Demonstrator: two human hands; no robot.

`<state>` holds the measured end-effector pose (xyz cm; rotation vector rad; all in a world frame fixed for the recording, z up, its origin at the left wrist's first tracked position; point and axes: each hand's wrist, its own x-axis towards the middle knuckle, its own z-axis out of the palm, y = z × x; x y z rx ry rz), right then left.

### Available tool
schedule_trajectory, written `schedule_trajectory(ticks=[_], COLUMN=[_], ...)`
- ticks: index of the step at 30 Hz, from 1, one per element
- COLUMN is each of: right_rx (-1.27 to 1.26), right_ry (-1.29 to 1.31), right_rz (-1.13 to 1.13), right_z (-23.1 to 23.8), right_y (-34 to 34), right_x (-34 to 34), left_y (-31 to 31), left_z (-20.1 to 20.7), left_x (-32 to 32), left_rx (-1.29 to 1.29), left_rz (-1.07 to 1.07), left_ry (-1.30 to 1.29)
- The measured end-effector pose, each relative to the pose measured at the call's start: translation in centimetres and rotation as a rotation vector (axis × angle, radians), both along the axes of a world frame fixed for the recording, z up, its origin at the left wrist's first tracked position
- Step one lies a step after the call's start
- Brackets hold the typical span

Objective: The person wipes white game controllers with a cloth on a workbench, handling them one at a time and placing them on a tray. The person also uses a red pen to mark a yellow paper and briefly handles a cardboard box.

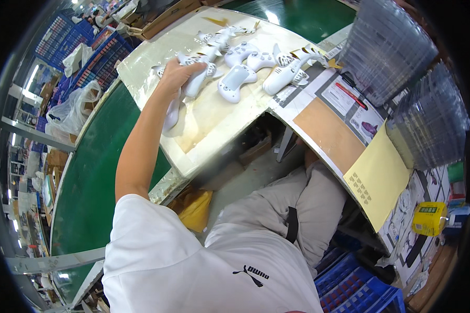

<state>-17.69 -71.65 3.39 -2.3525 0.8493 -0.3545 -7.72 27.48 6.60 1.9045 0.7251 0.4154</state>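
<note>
My left hand (177, 76) reaches over the near left part of the cream tabletop, its fingers curled over a white toy (195, 83) with black-striped fins. Under my wrist lies another smooth white piece (171, 113), partly hidden by the arm. Just right of the hand are white game-pad style remote controllers (236, 83), several buttons showing on them. Beyond the hand is a white toy (222, 39) with a jointed, gold-and-white tail. A similar white toy (279, 78) with striped fins lies at the right end of the group. My right hand is not in view.
Stacks of clear plastic trays (384, 49) stand at the right. A red-and-black pen (351, 96), a yellow card (378, 180) and a yellow packet (429, 219) lie along that side. Green surfaces (102, 151) flank the table. Blue crates (357, 284) sit low right.
</note>
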Motion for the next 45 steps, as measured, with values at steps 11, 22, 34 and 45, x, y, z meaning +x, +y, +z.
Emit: schedule_trajectory(ticks=[11,22,34,45], right_rx=[0.059,0.398,1.730,1.723], right_ry=[-0.116,-0.496,0.137,0.105], right_rz=[-0.114,0.180,1.336,0.843], right_z=[5.8,14.3,-1.6,-2.7], right_y=[7.8,21.6,57.0,54.2], right_x=[-5.3,-6.4,11.7,10.1], left_y=[12.2,12.9,-11.0,-26.0], left_z=[2.1,3.2,2.8,-3.8], left_x=[0.3,0.5,-7.9,-4.8], left_rx=[0.820,1.059,-0.877,-1.128], left_rz=[-0.195,-0.155,-0.345,-0.257], left_ry=[0.416,0.565,-0.267,-0.298])
